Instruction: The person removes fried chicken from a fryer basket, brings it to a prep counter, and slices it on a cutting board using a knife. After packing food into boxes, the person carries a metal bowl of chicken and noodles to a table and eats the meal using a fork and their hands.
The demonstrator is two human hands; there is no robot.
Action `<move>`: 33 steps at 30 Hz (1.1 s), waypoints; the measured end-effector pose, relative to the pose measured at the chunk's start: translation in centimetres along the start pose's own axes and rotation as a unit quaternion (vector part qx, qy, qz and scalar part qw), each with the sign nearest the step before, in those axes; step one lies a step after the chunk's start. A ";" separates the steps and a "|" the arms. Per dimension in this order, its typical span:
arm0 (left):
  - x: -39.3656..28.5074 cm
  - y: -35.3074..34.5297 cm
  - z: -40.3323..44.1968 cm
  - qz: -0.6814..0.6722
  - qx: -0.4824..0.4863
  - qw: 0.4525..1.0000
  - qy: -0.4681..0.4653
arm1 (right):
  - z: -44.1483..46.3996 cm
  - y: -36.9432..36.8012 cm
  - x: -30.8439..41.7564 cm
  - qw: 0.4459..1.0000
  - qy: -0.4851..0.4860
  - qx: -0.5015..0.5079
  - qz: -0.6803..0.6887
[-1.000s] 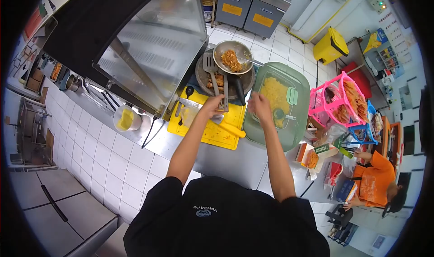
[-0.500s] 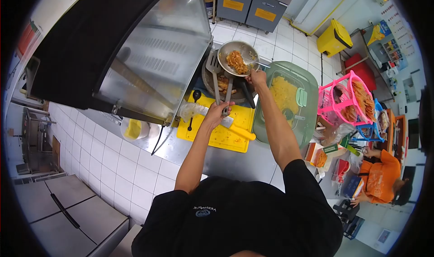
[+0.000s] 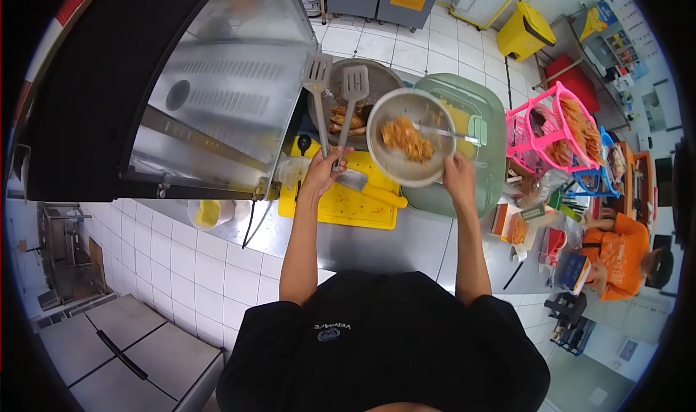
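Observation:
My left hand [image 3: 324, 171] is closed around the handles of two slotted spatulas [image 3: 355, 85], their blades pointing away from me. Under and beyond them sits a wide dark pan [image 3: 391, 78] with browned pieces of food [image 3: 349, 120] in it. My right hand [image 3: 458, 181] grips the rim of a metal bowl [image 3: 384, 167]. Orange-brown chunks of food [image 3: 408, 139] lie in the bowl, along with a metal utensil [image 3: 446, 133] whose end I cannot make out. Below my hands, a knife with a yellow handle [image 3: 384, 195] rests on a yellow cutting board [image 3: 348, 212].
A green lidded tub [image 3: 493, 151] with yellow contents stands right of the bowl. A black spoon [image 3: 304, 143] lies on the board's left. An open metal appliance door [image 3: 232, 85] borders the left. Pink baskets [image 3: 533, 142] and a person in orange [image 3: 616, 260] are at right.
My right hand has brought the bowl from over the pan toward me and to the right, partly over the green tub. My left hand has shifted left, and the spatulas have come off the pan's middle.

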State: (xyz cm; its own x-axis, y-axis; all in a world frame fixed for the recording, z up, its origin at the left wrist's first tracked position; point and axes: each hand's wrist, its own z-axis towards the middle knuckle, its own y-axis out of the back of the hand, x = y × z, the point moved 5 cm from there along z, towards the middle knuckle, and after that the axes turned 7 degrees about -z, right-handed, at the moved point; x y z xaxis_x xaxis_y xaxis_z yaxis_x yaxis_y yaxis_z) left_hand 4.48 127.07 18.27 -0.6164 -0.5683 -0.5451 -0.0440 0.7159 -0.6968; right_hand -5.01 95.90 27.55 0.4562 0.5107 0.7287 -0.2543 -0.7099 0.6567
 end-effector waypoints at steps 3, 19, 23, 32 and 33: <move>-1.0 -0.6 -0.9 0.059 0.016 0.998 -0.031 | -6.7 0.7 -3.5 0.997 0.000 0.049 0.066; -2.4 0.8 -3.5 0.135 0.006 0.988 -0.072 | -22.9 -2.3 -21.3 0.986 -0.135 0.078 0.061; -3.5 0.1 -2.6 0.188 -0.020 0.979 -0.074 | -23.4 -1.8 -22.0 0.966 -0.208 0.143 0.048; -5.6 0.2 -0.9 0.318 -0.015 0.939 -0.129 | -14.4 5.2 -3.1 0.958 -0.093 0.148 -0.229; -5.7 0.4 -0.5 0.317 -0.013 0.939 -0.129 | -12.1 3.8 -1.1 0.975 -0.030 0.116 -0.188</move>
State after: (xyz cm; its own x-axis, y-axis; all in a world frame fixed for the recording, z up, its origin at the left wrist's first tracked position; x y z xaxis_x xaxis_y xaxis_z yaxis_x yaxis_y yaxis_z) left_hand 7.54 130.75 21.35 -0.3144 -0.1002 -0.9440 0.2463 0.9518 -0.1831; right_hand -16.77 98.48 31.60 0.5313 0.7309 0.4284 0.1374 -0.5733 0.8078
